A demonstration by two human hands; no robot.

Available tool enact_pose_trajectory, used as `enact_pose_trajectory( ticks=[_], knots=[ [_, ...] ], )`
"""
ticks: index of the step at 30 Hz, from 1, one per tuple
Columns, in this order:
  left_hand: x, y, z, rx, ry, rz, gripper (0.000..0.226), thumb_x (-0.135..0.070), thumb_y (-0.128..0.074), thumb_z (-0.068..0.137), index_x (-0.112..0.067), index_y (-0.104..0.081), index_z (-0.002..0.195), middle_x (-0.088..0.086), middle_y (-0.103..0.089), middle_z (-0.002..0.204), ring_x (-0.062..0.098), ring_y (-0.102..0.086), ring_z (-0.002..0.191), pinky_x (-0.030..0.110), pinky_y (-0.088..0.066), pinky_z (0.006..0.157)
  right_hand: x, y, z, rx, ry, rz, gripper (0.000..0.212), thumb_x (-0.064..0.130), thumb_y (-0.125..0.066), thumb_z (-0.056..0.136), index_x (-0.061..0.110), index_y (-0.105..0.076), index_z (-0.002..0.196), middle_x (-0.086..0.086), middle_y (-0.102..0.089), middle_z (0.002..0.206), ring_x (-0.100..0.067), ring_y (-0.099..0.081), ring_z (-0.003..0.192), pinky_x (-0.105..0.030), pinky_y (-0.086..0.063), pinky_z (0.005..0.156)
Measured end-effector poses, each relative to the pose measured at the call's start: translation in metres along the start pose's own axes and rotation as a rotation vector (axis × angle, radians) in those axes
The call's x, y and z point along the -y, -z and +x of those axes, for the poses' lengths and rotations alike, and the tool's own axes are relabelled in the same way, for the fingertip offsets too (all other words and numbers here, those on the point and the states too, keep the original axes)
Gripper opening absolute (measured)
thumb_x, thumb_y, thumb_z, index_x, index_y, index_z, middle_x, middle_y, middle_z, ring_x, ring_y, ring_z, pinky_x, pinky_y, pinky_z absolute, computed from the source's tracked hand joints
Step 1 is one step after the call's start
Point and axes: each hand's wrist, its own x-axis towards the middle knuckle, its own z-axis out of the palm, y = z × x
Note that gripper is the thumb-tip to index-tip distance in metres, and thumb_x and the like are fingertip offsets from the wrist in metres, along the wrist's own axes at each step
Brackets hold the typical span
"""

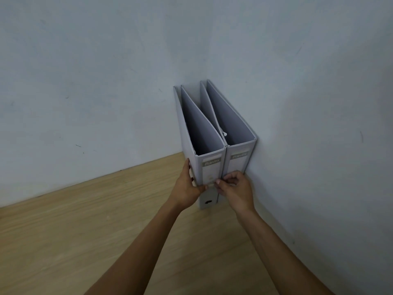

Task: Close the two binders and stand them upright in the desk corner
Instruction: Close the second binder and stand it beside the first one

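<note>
Two grey lever-arch binders stand upright side by side in the desk corner, spines toward me. The left binder [210, 167] has a labelled spine with a finger hole low down. The right binder [239, 160] stands against the right wall. My left hand [187, 188] grips the left binder's left side, thumb on the spine. The fingertips of my right hand [234, 188] press on the lower spine of the left binder, where the two binders meet. Both binders look closed, and their lower right parts are hidden behind my hands.
The wooden desk [95, 231] runs out to the left and toward me. A pale back wall [106, 81] and a right wall [319, 145] meet behind the binders.
</note>
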Motion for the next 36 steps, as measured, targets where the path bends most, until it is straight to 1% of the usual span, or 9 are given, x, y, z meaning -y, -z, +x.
enact_pose_trajectory(
  ticks=[2, 4, 11, 16, 20, 23, 26, 33, 36],
  knots=[
    [-0.002, 0.005, -0.007, 0.01, 0.024, 0.018, 0.102, -0.011, -0.078, 0.083, -0.022, -0.012, 0.16, -0.003, -0.034, 0.16, 0.026, -0.045, 0.141, 0.028, -0.052, 0.097, 0.003, 0.0, -0.005, 0.002, -0.023, -0.016, 0.021, 0.006, -0.073, 0.086, 0.02, -0.058, 0.088, -0.011, -0.069, 0.103, -0.029, -0.072, 0.099, -0.041, -0.063, 0.079],
    [-0.006, 0.013, -0.017, 0.014, 0.046, 0.034, 0.103, -0.017, -0.077, 0.084, -0.026, -0.009, 0.161, 0.0, -0.029, 0.164, 0.027, -0.046, 0.141, 0.037, -0.052, 0.098, 0.008, -0.002, -0.013, -0.001, -0.025, -0.031, 0.018, 0.005, -0.067, 0.09, 0.019, -0.056, 0.092, -0.009, -0.067, 0.104, -0.027, -0.071, 0.094, -0.033, -0.06, 0.069],
    [-0.001, 0.068, -0.062, -0.052, 0.026, 0.019, 0.084, -0.02, -0.069, 0.091, -0.027, -0.02, 0.159, -0.002, -0.037, 0.16, 0.021, -0.056, 0.131, 0.04, -0.057, 0.095, 0.02, -0.021, -0.044, 0.064, 0.049, -0.15, 0.017, 0.005, -0.061, 0.091, 0.019, -0.054, 0.084, -0.003, -0.06, 0.085, -0.022, -0.061, 0.075, -0.041, -0.055, 0.068],
    [0.011, 0.138, -0.103, -0.14, 0.041, 0.023, 0.078, -0.023, -0.066, 0.094, -0.028, -0.022, 0.158, -0.005, -0.039, 0.159, 0.017, -0.058, 0.125, 0.041, -0.055, 0.097, 0.034, -0.066, -0.062, 0.137, 0.012, -0.182, 0.012, 0.005, -0.061, 0.093, 0.014, -0.055, 0.088, -0.009, -0.063, 0.084, -0.019, -0.061, 0.067, -0.037, -0.053, 0.064],
    [0.009, 0.199, -0.129, -0.241, 0.03, 0.005, 0.073, -0.025, -0.064, 0.095, -0.029, -0.026, 0.157, -0.007, -0.042, 0.156, 0.018, -0.058, 0.125, 0.041, -0.054, 0.098, 0.044, -0.094, -0.074, 0.172, -0.069, -0.18, 0.02, 0.015, -0.063, 0.092, 0.003, -0.058, 0.108, -0.012, -0.064, 0.09, -0.022, -0.062, 0.079, -0.051, -0.057, 0.088],
    [0.006, 0.237, -0.145, -0.308, 0.011, -0.017, 0.069, -0.026, -0.063, 0.096, -0.03, -0.028, 0.156, -0.009, -0.043, 0.154, 0.019, -0.057, 0.128, 0.041, -0.052, 0.099, 0.055, -0.106, -0.084, 0.134, -0.112, -0.136, 0.036, 0.014, -0.062, 0.093, -0.003, -0.054, 0.123, -0.021, -0.067, 0.109, -0.043, -0.066, 0.105, -0.058, -0.051, 0.098],
    [0.01, 0.263, -0.161, -0.344, 0.015, -0.026, 0.068, -0.028, -0.063, 0.096, -0.031, -0.029, 0.155, -0.01, -0.044, 0.153, 0.019, -0.058, 0.128, 0.044, -0.052, 0.101, 0.059, -0.114, -0.086, 0.076, -0.138, -0.099, 0.036, 0.016, -0.065, 0.091, 0.007, -0.041, 0.116, -0.024, -0.06, 0.129, -0.042, -0.062, 0.118, -0.056, -0.051, 0.098],
    [0.016, 0.238, -0.158, -0.294, 0.043, -0.042, 0.066, -0.02, -0.064, 0.096, -0.022, -0.032, 0.154, -0.001, -0.047, 0.151, 0.019, -0.064, 0.11, 0.045, -0.053, 0.099, 0.055, -0.105, -0.082, 0.021, -0.116, -0.167, 0.042, 0.023, -0.066, 0.086, 0.008, -0.048, 0.121, -0.013, -0.06, 0.121, -0.031, -0.061, 0.111, -0.048, -0.051, 0.099],
    [0.008, 0.193, -0.14, -0.187, 0.043, -0.081, 0.066, -0.018, -0.065, 0.095, -0.019, -0.033, 0.153, 0.002, -0.047, 0.151, 0.015, -0.064, 0.104, 0.04, -0.054, 0.094, 0.056, -0.096, -0.085, 0.04, -0.096, -0.223, 0.031, 0.022, -0.063, 0.09, 0.008, -0.054, 0.116, -0.009, -0.06, 0.112, -0.026, -0.059, 0.1, -0.04, -0.05, 0.088]
  ],
)
